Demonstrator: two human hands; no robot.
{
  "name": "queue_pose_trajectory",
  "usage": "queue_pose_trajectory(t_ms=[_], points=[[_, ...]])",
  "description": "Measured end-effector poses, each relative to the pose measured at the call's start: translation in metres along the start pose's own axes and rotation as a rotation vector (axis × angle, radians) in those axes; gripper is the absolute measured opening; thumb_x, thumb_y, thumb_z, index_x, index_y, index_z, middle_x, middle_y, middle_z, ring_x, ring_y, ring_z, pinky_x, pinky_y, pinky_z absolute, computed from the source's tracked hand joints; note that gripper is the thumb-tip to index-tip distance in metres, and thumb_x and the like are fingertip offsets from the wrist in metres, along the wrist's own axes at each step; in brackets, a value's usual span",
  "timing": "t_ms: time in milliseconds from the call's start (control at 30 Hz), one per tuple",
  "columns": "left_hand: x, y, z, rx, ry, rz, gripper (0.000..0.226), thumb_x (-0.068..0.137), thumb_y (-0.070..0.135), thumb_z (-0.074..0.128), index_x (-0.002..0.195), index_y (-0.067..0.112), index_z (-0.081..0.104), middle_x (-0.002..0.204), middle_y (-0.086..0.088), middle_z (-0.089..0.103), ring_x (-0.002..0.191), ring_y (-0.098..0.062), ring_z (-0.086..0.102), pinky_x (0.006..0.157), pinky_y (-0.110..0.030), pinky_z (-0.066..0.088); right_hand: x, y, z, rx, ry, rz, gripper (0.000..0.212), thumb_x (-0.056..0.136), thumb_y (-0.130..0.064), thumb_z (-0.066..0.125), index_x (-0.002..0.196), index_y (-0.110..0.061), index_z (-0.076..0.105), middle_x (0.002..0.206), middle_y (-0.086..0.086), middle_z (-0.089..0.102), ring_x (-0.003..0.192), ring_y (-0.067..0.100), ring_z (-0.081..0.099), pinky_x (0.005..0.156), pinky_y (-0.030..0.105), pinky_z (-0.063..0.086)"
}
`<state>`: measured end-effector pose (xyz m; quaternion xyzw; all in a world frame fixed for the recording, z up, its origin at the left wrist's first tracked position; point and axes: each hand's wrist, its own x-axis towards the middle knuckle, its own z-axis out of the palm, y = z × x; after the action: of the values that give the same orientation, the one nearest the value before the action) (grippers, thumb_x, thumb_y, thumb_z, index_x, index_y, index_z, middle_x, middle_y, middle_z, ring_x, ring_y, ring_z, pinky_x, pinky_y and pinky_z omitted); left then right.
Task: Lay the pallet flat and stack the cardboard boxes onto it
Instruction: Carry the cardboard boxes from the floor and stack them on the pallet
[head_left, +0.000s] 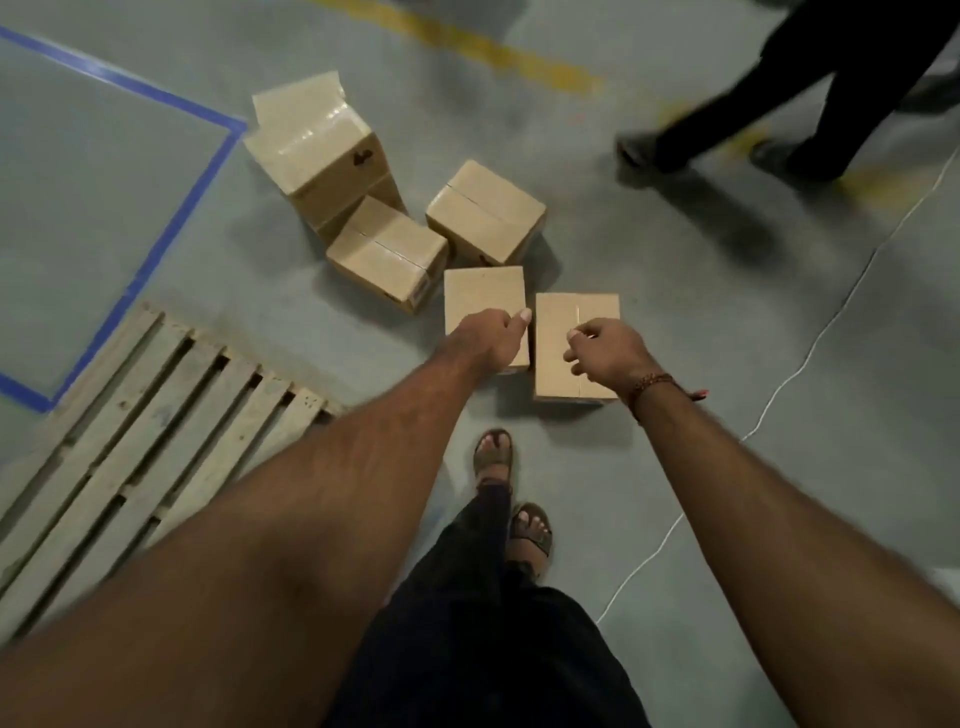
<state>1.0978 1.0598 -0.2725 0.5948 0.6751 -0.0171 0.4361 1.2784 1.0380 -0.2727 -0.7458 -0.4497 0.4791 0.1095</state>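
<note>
Pallet: the wooden pallet (150, 441) already lies flat on the floor (727, 322), slats up, toward the floor's near-left part, just beside a corner of blue floor tape (171, 218). Nothing is stacked on it.

Boxes: the cardboard boxes (395, 228) sit in a loose cluster on the floor beyond the pallet. The farthest ones lean against each other at angles; the two nearest stand side by side with a narrow gap between them, the left near box (483, 293) and the right near box (576, 317).

Left hand: the left hand (491, 338) reaches down over the left near box, fingers (522, 318) curled loosely; whether it touches the cardboard I cannot tell, and it has hold of nothing that shows.

Right hand: the right hand (605, 351) hovers over the right near box, fingers (574, 335) half bent, gripping nothing visible.

Why so placed: both arms stretch forward together, likely to take the nearest boxes first since they stand closest to the feet.

Stage: judged from the layout, the pallet step is done and stacking has not begun.

Surroundings: a white cable (810, 353) runs across the floor on the right; another person's legs (810, 93) pass at the far right.

Risk: the cable could catch a foot while carrying.
</note>
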Motion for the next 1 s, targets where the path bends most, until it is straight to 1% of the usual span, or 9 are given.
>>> queue_pose_trajectory(t_ms=[200,333,500,567,633,700,800,900,1000], points=[[0.153,-0.004,0.103,0.087,-0.162,-0.068,0.073,0.110,0.061,0.029,0.131,0.003,0.069,0.138,-0.024,0.067,0.124,-0.041,0.062,0.105,-0.046,0.049,0.140,0.104,0.020,0.051,0.017,0.175,0.044,0.094,-0.046,0.052,0.098,-0.008,0.075,0.114,0.019,0.078,0.107,0.043,0.072,0.097,0.054,0.059],[0.239,-0.035,0.179,0.182,-0.235,-0.099,0.071,0.110,0.061,0.032,0.133,0.003,0.065,0.140,-0.025,0.064,0.127,-0.041,0.060,0.102,-0.043,0.048,0.226,0.169,0.042,0.042,0.025,0.272,0.050,0.109,-0.042,0.050,0.117,0.001,0.073,0.127,0.021,0.072,0.118,0.040,0.066,0.092,0.035,0.050],[0.324,-0.077,0.285,0.155,-0.306,-0.298,0.054,0.116,0.031,0.038,0.151,-0.008,0.046,0.158,-0.028,0.048,0.146,-0.042,0.047,0.115,-0.043,0.039,0.333,0.275,0.072,0.018,0.114,0.418,0.074,0.103,-0.050,0.060,0.156,-0.002,0.042,0.160,0.022,0.045,0.148,0.041,0.045,0.119,0.040,0.037],[0.348,-0.091,0.318,0.120,-0.364,-0.280,0.039,0.114,0.009,0.037,0.145,-0.009,0.052,0.151,-0.027,0.056,0.140,-0.042,0.054,0.110,-0.041,0.044,0.363,0.312,0.089,0.002,0.117,0.490,0.086,0.100,-0.058,0.058,0.161,-0.003,0.032,0.166,0.022,0.035,0.154,0.041,0.034,0.125,0.044,0.030],[0.362,-0.098,0.341,-0.004,-0.419,-0.398,0.039,0.112,0.005,0.038,0.145,-0.009,0.054,0.150,-0.025,0.057,0.140,-0.039,0.055,0.089,-0.018,0.052,0.387,0.343,0.104,-0.013,0.062,0.539,0.094,0.099,-0.067,0.053,0.164,-0.003,0.027,0.169,0.021,0.030,0.157,0.040,0.027,0.128,0.046,0.026],[0.372,-0.102,0.355,-0.176,-0.370,-0.520,0.043,0.111,0.008,0.042,0.149,-0.009,0.050,0.156,-0.024,0.053,0.144,-0.037,0.051,0.063,-0.003,0.046,0.394,0.361,0.117,0.108,0.019,0.533,0.091,0.100,-0.067,0.052,0.162,-0.005,0.030,0.167,0.017,0.037,0.155,0.036,0.033,0.125,0.044,0.030],[0.378,-0.102,0.364,-0.227,-0.219,-0.665,0.055,0.108,0.029,0.052,0.157,0.005,0.044,0.160,-0.015,0.049,0.142,-0.035,0.051,0.104,-0.029,0.052,0.396,0.376,0.122,0.240,0.070,0.486,0.064,0.104,-0.055,0.055,0.149,-0.010,0.048,0.144,0.008,0.057,0.140,0.030,0.052,0.106,0.032,0.042],[0.358,-0.085,0.333,-0.358,0.025,-0.679,0.064,0.105,0.050,0.055,0.156,0.014,0.042,0.155,-0.014,0.048,0.137,-0.035,0.053,0.098,-0.044,0.050,0.377,0.358,0.093,0.341,0.207,0.393,0.040,0.099,-0.055,0.059,0.113,-0.019,0.072,0.113,-0.003,0.067,0.120,0.025,0.066,0.094,0.029,0.050],[0.332,-0.058,0.279,-0.501,0.263,-0.649,0.046,0.095,0.052,0.064,0.126,0.019,0.058,0.128,-0.009,0.064,0.108,-0.031,0.067,0.081,-0.037,0.056,0.347,0.319,0.044,0.456,0.266,0.377,0.055,0.079,-0.076,0.059,0.079,-0.025,0.081,0.095,-0.010,0.079,0.100,0.017,0.075,0.098,0.044,0.060]])
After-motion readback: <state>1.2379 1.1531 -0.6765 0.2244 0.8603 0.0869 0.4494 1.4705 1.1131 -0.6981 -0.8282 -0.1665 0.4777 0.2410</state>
